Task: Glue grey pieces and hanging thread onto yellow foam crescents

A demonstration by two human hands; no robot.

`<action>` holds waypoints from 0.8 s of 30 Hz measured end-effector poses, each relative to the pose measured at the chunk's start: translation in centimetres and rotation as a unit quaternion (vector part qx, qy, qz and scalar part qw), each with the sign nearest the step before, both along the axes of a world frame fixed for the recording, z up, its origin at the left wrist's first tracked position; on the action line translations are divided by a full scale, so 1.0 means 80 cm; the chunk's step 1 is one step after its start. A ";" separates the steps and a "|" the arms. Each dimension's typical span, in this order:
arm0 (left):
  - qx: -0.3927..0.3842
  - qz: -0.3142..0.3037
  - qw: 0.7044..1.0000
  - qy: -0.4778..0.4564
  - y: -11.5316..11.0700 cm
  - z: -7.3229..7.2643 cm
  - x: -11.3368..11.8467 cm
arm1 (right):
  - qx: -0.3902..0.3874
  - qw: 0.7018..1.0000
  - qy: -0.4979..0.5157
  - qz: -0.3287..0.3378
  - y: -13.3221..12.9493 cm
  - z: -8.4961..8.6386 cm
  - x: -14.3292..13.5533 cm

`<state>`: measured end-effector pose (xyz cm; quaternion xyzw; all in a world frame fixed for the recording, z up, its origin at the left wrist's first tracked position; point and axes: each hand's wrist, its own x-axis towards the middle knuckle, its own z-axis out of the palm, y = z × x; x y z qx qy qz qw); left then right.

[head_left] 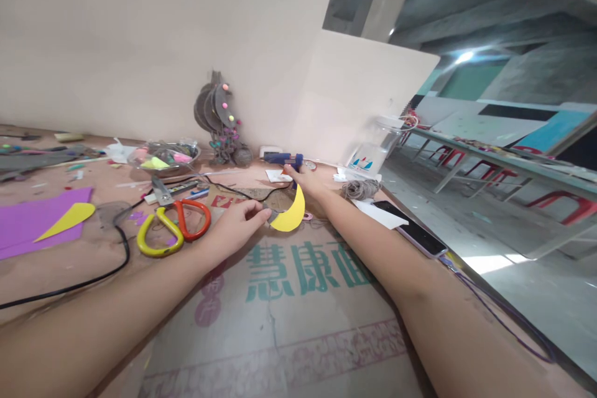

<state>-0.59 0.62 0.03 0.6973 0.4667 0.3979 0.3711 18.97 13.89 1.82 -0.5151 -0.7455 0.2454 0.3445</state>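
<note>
My left hand pinches one end of a yellow paper crescent above the cardboard. A grey portion shows on the crescent beside my fingertips. My right hand reaches to the back of the table, its fingers around a blue hot glue gun; its handle is partly hidden. Left of my left hand lie scissors with one yellow and one orange handle loop. A decorated grey crescent ornament with coloured pompoms stands behind, against the pale board.
Printed cardboard covers the work surface. Purple sheets and a yellow cutout lie left, near a black cord. A bowl of pompoms stands behind. Grey yarn, a phone and a clear jar are right.
</note>
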 end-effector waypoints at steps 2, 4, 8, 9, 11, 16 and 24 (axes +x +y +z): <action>0.005 -0.004 1.000 -0.005 0.001 -0.001 0.000 | 0.022 0.999 -0.021 -0.034 0.006 0.003 0.011; 0.006 -0.003 1.000 -0.003 0.002 -0.002 0.000 | 0.032 0.996 -0.048 -0.069 0.010 0.004 0.021; 0.007 0.006 1.000 0.004 0.002 -0.001 0.000 | 0.022 0.988 -0.114 -0.104 0.009 -0.003 0.032; 0.007 0.007 1.000 0.004 0.001 0.000 0.000 | 0.017 0.985 -0.133 -0.110 0.009 -0.005 0.033; 0.003 0.007 1.000 0.004 0.000 0.002 0.000 | 0.011 0.978 -0.171 -0.115 0.007 -0.006 0.034; -0.008 0.009 1.000 -0.028 0.001 0.006 -0.002 | -0.002 0.957 -0.271 -0.102 0.000 0.008 0.041; -0.033 0.032 0.995 -0.094 0.008 0.001 -0.009 | 0.069 0.942 -0.328 -0.029 -0.082 0.048 0.032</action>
